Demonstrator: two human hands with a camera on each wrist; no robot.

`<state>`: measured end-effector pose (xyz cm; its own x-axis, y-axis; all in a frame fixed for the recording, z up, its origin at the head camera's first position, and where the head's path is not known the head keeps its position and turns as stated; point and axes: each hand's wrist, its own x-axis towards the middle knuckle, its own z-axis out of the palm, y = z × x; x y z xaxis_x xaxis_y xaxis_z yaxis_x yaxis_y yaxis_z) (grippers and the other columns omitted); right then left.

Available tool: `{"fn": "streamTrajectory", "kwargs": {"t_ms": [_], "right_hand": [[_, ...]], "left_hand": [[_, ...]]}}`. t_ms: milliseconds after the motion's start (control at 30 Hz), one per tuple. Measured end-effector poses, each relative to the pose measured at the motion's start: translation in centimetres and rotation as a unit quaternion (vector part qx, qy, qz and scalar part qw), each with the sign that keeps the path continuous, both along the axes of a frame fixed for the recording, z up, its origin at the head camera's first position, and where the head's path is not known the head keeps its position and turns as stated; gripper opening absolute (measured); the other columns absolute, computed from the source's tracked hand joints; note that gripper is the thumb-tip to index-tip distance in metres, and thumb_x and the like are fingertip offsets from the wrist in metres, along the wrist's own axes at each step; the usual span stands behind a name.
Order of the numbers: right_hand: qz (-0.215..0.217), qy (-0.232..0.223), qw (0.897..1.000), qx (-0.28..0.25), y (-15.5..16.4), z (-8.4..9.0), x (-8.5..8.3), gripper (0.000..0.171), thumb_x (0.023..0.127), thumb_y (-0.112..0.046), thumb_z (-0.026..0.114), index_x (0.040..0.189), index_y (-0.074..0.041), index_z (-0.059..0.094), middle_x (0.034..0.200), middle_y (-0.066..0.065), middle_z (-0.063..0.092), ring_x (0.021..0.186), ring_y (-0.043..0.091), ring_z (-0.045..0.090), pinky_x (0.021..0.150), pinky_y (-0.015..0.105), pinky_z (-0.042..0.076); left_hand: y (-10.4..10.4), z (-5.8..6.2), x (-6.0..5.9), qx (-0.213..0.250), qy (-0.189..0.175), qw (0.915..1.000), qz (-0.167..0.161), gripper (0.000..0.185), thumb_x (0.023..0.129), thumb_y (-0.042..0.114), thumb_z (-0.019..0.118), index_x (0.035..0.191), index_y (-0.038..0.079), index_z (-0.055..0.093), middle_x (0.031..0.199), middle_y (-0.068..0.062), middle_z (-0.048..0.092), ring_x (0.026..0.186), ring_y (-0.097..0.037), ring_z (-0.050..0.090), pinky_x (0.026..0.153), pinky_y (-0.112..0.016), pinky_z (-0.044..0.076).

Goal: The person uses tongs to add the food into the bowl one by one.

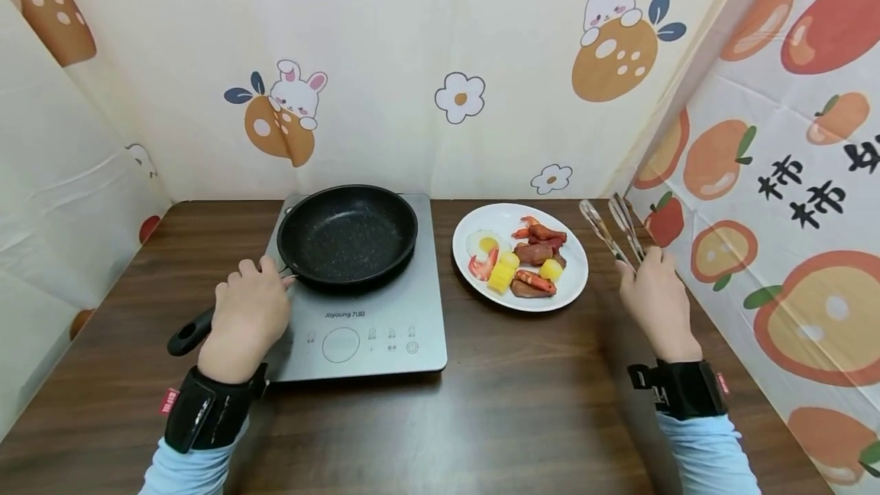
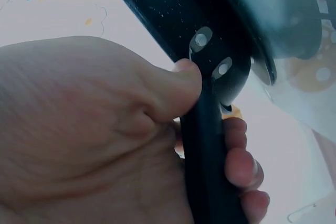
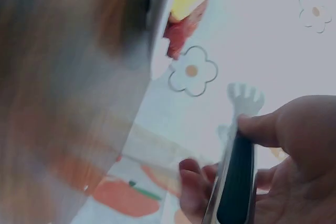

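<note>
My left hand (image 1: pixel 249 313) grips the black handle (image 2: pixel 207 166) of a frying pan (image 1: pixel 347 235), the thumb laid along it near two rivets. The pan is empty inside and sits over the upper part of a silver induction cooker (image 1: pixel 371 365). At the right, my right hand (image 1: pixel 656 300) holds metal tongs (image 1: pixel 624 231), their two ends spread apart and pointing toward the back wall. A dark grip panel (image 3: pixel 237 182) on the tongs shows under the thumb in the right wrist view. Between the hands stands a white plate (image 1: pixel 464 270) of food.
On the plate lie a fried egg (image 1: pixel 486 242), yellow corn pieces (image 1: pixel 503 276), shrimp (image 1: pixel 532 279) and browned meat pieces (image 1: pixel 532 253). A patterned cloth wall (image 1: pixel 385 59) rises along the back edge of the brown table (image 1: pixel 502 411); another printed cloth (image 1: pixel 791 304) borders the right side.
</note>
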<state>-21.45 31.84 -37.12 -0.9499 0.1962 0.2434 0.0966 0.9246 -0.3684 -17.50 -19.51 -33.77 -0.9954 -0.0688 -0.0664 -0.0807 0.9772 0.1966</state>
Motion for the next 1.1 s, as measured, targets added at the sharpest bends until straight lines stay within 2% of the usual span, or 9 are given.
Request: {"fn": "streamTrajectory", "kwargs": {"t_ms": [133, 333, 533, 633, 767, 933, 1100], "right_hand": [[0.032, -0.013, 0.999, 0.004, -0.8, 0.8, -1.5, 0.053, 0.108, -0.032, 0.049, 0.128, 0.016, 0.041, 0.099, 0.033, 0.051, 0.079, 0.050, 0.058, 0.060, 0.055, 0.043], [0.051, -0.059, 0.997, 0.024, -1.5, 1.3, -3.5, 0.049, 0.106, -0.034, 0.052, 0.123, 0.012, 0.049, 0.100, 0.030, 0.059, 0.079, 0.041, 0.060, 0.060, 0.048, 0.045], [0.065, -0.107, 0.991, 0.047, -2.6, 0.6, -5.2, 0.053, 0.106, -0.035, 0.052, 0.133, 0.010, 0.051, 0.119, 0.034, 0.063, 0.095, 0.047, 0.064, 0.072, 0.058, 0.052], [0.083, -0.096, 0.989, 0.075, -3.5, 0.6, -6.1, 0.048, 0.105, -0.033, 0.055, 0.129, 0.008, 0.056, 0.114, 0.033, 0.066, 0.095, 0.049, 0.067, 0.072, 0.060, 0.053], [0.099, -0.076, 0.985, 0.116, -4.5, 1.1, -7.4, 0.040, 0.102, -0.029, 0.061, 0.123, 0.006, 0.062, 0.105, 0.029, 0.069, 0.086, 0.045, 0.068, 0.063, 0.054, 0.051], [0.097, -0.090, 0.980, 0.152, -5.6, 1.4, -8.8, 0.036, 0.099, -0.026, 0.064, 0.119, 0.003, 0.064, 0.102, 0.025, 0.071, 0.084, 0.042, 0.069, 0.060, 0.051, 0.051], [0.089, -0.066, 0.980, 0.167, -6.1, 0.8, -9.4, 0.024, 0.100, -0.019, 0.063, 0.112, 0.001, 0.066, 0.098, 0.024, 0.072, 0.084, 0.045, 0.070, 0.059, 0.055, 0.053]], "left_hand": [[-0.5, -0.2, -0.2, 0.004, -0.015, 0.9999, -0.002, 0.043, 0.110, 0.022, 0.042, 0.116, -0.021, 0.038, 0.105, -0.041, 0.045, 0.099, -0.057, 0.053, 0.085, -0.062, 0.043], [-0.9, 0.2, -1.1, 0.011, -0.056, 0.9984, -0.006, 0.048, 0.110, 0.024, 0.039, 0.120, -0.023, 0.035, 0.106, -0.041, 0.045, 0.102, -0.056, 0.052, 0.087, -0.062, 0.041], [-1.1, 0.3, -1.1, 0.005, -0.092, 0.9957, 0.000, 0.049, 0.111, 0.024, 0.036, 0.120, -0.025, 0.034, 0.108, -0.042, 0.048, 0.106, -0.059, 0.051, 0.089, -0.063, 0.041], [-1.2, -0.1, -0.8, 0.003, -0.083, 0.9965, 0.007, 0.045, 0.110, 0.023, 0.037, 0.114, -0.022, 0.037, 0.103, -0.040, 0.050, 0.101, -0.057, 0.052, 0.086, -0.061, 0.041], [-1.1, -0.2, -0.7, 0.004, -0.064, 0.9978, 0.013, 0.043, 0.110, 0.023, 0.037, 0.112, -0.020, 0.038, 0.101, -0.039, 0.051, 0.099, -0.056, 0.053, 0.085, -0.061, 0.041], [-0.6, -0.1, -0.9, 0.009, -0.066, 0.9976, 0.018, 0.044, 0.110, 0.023, 0.037, 0.115, -0.021, 0.037, 0.103, -0.040, 0.050, 0.101, -0.056, 0.052, 0.087, -0.062, 0.041], [-0.3, -0.2, -1.2, 0.007, -0.063, 0.9978, 0.020, 0.044, 0.110, 0.023, 0.038, 0.116, -0.021, 0.037, 0.105, -0.040, 0.051, 0.102, -0.056, 0.053, 0.088, -0.062, 0.041]]}}
